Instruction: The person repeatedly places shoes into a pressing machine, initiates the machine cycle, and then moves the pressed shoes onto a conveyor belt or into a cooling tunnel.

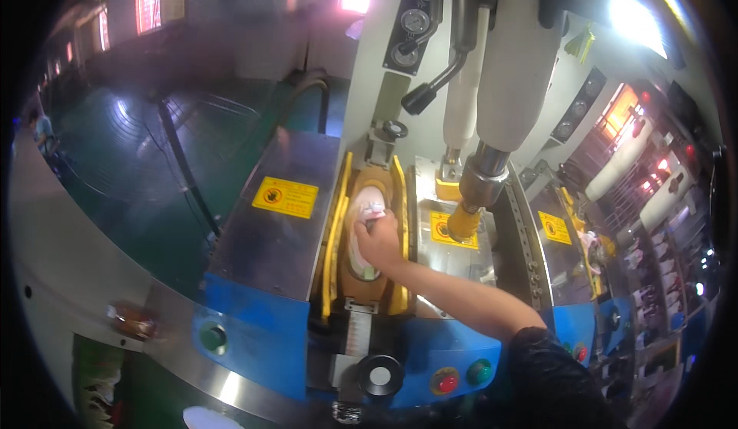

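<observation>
A pale shoe [361, 254], white with a pinkish toe, lies lengthwise in the brown bed of a press, between two yellow side pads [397, 191]. My right hand [380, 241] reaches in from the lower right with its fingers curled closed on the shoe's upper, around its opening. The hand covers part of the shoe, and the fingertips are partly hidden. To the right of the hand, a yellow press foot [463, 223] hangs from a metal ram, apart from the shoe. My left hand does not show.
Blue front panels carry a green button [213, 337], a red button [444, 381] and a black knob [380, 375]. A black-handled lever [419, 98] hangs above. Pressure gauges [415, 21] line the machine's column. A second press station [569, 252] stands at the right, beside racks of shoes.
</observation>
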The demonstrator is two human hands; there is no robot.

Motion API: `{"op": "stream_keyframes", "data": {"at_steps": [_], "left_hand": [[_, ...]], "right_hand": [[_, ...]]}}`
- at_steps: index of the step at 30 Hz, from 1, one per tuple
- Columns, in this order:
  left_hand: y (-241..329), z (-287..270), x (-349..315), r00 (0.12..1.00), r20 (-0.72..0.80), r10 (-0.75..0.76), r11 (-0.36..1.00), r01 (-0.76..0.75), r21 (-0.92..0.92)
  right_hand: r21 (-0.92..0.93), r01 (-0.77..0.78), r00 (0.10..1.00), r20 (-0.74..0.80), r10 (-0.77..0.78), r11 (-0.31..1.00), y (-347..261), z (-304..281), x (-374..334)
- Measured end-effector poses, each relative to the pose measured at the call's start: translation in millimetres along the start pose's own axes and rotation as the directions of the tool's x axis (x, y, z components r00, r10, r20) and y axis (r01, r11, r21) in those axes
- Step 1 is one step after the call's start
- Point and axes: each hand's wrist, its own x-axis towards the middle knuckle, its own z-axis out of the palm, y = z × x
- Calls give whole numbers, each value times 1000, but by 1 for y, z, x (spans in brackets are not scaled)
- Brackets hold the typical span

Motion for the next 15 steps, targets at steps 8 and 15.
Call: {"op": "stream_keyframes", "data": {"at_steps": [8, 15], "left_hand": [[-26, 36, -37, 999, 35, -17, 922, 2, 388], [-33, -41, -97, 972, 194, 134, 821, -218, 528]], "right_hand": [[-86, -87, 991, 97, 95, 992, -17, -8, 32], [34, 815, 495, 478, -725, 579, -53, -168, -133]]}}
